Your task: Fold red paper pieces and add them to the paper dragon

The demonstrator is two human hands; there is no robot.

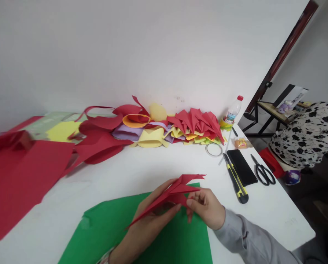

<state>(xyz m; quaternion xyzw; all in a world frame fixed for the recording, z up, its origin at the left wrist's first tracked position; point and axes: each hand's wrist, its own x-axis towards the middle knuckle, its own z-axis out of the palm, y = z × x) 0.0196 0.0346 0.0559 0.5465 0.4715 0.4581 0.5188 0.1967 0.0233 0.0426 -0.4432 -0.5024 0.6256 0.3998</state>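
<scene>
Over a green sheet of paper (106, 223), my left hand (150, 218) is wrapped round a folded red paper piece (170, 192), thumb below and fingers behind. Pointed flaps of the piece stick out to the right. My right hand (205, 207) pinches the piece's lower right flap between thumb and fingertips. Parts of the left fingers are hidden behind the red paper.
Large red sheets (29, 176) lie at the left. Along the wall are rolled coloured papers (151, 137) and folded red pieces (196, 121). A utility knife (236, 181), black phone (242, 167), scissors (262, 172), tape roll (213, 144) and bottle (233, 111) are at right.
</scene>
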